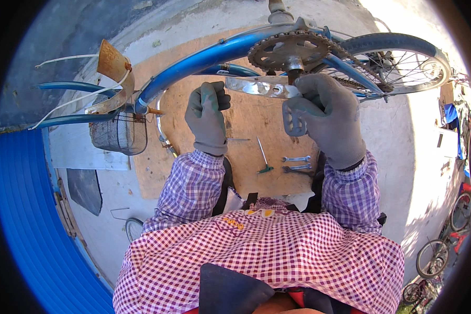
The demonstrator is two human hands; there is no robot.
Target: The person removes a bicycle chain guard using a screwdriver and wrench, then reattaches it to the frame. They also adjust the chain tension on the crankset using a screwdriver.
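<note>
A blue bicycle frame spans the upper part of the head view, its toothed chainring facing me. My right hand, in a grey glove, is closed round a grey pedal just below the chainring. Left of it lies a shiny, worn metal strip. My left hand, gloved too, is curled closed near the strip's left end, apart from the pedal. Whatever its fingers may hold is hidden.
On the wooden board below my hands lie a green-handled tool and several wrenches. A wire basket and rusty fender are at left, the rear wheel at right. More bicycles stand far right.
</note>
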